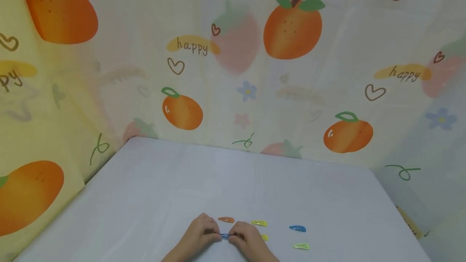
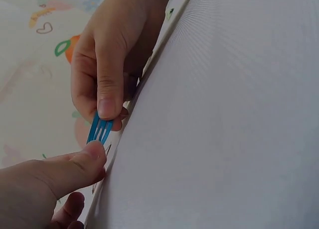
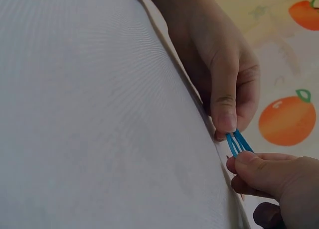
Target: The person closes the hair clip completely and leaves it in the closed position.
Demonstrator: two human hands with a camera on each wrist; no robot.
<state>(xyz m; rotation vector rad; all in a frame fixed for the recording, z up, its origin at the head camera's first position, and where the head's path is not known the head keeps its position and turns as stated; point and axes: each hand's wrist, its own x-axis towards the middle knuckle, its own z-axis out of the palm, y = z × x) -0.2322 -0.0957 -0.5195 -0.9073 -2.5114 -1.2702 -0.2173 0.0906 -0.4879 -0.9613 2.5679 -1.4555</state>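
Note:
A blue snap hair clip is held between my two hands above the near part of the table. My left hand pinches one end with thumb and fingers, and my right hand pinches the other. In the left wrist view the blue hair clip shows its slim bars spread apart, its ends hidden under the thumbs. The right wrist view shows the same clip between the left hand above and the right hand below.
On the white table lie an orange hair clip, a yellow clip, another yellow clip partly behind my right hand, a blue clip and a yellow-green clip. A fruit-printed curtain hangs behind the table.

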